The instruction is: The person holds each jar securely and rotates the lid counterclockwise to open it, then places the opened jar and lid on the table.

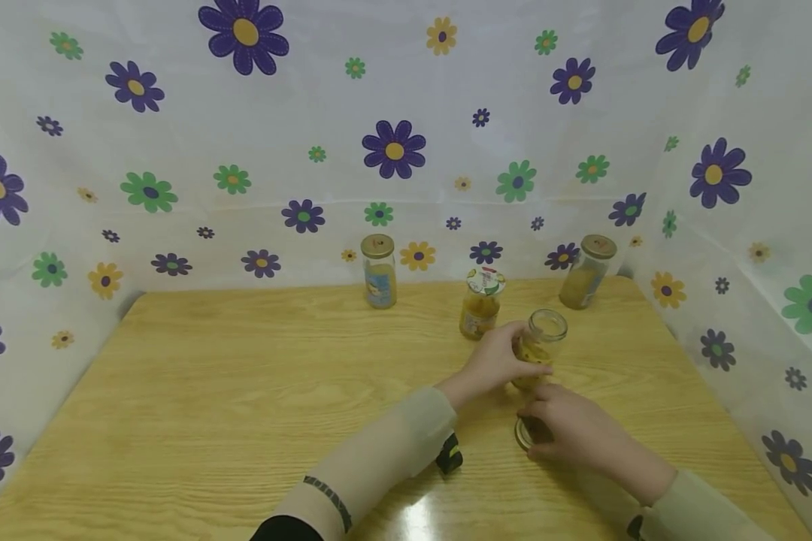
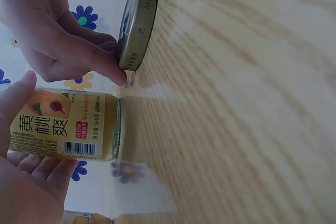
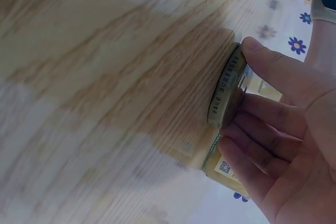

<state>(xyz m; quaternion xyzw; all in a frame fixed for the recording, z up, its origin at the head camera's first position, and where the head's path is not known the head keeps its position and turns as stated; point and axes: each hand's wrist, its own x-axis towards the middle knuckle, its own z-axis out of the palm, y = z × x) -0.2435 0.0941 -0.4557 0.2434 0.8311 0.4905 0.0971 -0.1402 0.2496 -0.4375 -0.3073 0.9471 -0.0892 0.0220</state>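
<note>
My left hand (image 1: 489, 366) grips an open glass jar (image 1: 547, 330) of yellow peach, its thumb and fingers round the sides. The jar stands upright on the table; its label with a peach picture and barcode faces the left wrist camera. Close in front of it, my right hand (image 1: 571, 427) holds a gold metal jar lid (image 1: 523, 434) by the rim, thumb on one side and fingertips on the other. The lid (image 3: 227, 85) lies flat at the tabletop, its rim printed with small characters. In the head view the right hand covers much of the lid.
Behind the left hand stands a jar with a white patterned lid (image 1: 480, 304). Two gold-lidded jars stand farther back, one (image 1: 380, 272) left of it and one (image 1: 587, 272) to the right. The wooden table (image 1: 243, 406) meets flower-print cloth (image 1: 338, 173) behind and at the sides.
</note>
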